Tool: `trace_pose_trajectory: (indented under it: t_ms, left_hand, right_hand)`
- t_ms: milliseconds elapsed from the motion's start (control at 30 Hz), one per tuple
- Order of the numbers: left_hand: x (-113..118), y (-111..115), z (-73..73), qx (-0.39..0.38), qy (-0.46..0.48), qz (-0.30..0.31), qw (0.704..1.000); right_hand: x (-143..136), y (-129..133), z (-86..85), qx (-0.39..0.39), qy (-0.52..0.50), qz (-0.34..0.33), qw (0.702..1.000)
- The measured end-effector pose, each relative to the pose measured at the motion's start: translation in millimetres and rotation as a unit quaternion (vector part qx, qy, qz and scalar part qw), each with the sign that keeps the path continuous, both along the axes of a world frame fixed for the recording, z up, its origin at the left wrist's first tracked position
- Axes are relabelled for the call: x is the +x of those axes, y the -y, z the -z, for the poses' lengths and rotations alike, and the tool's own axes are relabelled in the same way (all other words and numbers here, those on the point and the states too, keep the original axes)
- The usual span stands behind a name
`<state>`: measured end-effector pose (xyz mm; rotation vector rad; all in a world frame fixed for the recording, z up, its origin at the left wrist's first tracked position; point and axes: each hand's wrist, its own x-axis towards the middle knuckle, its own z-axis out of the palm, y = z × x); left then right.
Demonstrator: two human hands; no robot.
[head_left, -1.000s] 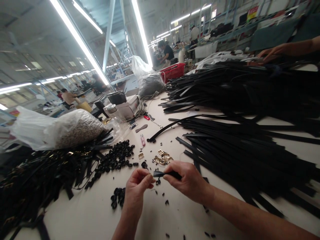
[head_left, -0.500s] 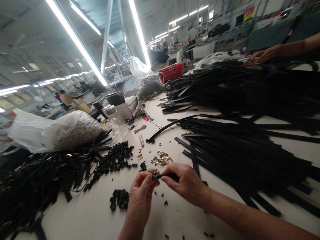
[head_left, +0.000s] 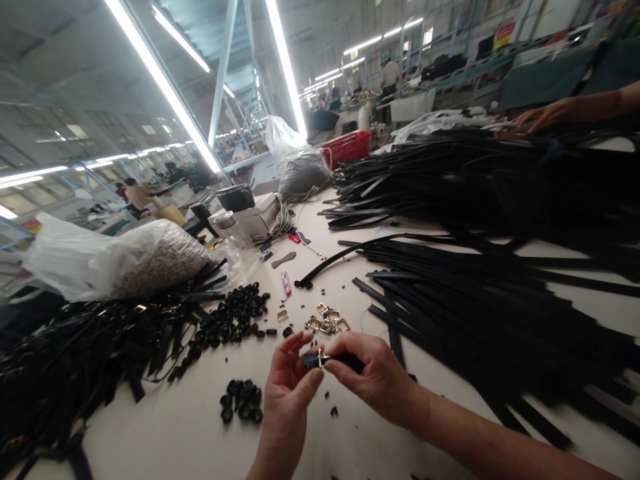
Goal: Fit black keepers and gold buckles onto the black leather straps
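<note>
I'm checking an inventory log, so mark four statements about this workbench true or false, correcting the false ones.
1. The right hand grips a black strap. True.
2. The buckle at the strap is black. False: the buckle is gold-coloured.
3. More gold-coloured buckles lie on the table just beyond the hands. True.
4. The red basket stands nearer the hands than the pink tool. False: the basket is farther back.

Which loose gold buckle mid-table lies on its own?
The lone buckle left of the gold cluster, a little nearer the wearer than the pink tool; the cluster's buckles lie bunched together.
</note>
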<state>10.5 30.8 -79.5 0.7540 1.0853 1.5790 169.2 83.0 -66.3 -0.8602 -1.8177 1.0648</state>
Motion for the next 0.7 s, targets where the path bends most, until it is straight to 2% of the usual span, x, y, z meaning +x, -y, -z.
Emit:
trace_pose_trajectory:
  t_ms: [267, 367, 467, 567, 700]
  left_hand:
    - [9, 9, -15.5, 0.04, -0.113, -0.03, 0.992]
    - [14, 10, -20.7, 0.056, -0.103, -0.03, 0.993]
    - [14, 9, -22.3, 0.038, -0.068, -0.008, 0.997]
    - [9, 8, -19.4, 0.01, -0.041, 0.023, 0.999]
    - [2, 8, -11.9, 0.023, -0.024, 0.065, 0.997]
  right_hand:
    - [1, 0, -2.2, 0.018, -0.035, -0.027, 0.999]
    - [1, 0, -2.2, 0.035, -0.071, -0.046, 0.996]
    - [1, 0, -2.4, 0.082, -0.089, -0.041, 0.992]
    - [2, -1, -1.9, 0.153, -0.072, -0.024, 0.985]
    - [4, -2, -0.2, 0.21, -0.038, -0.021, 0.977]
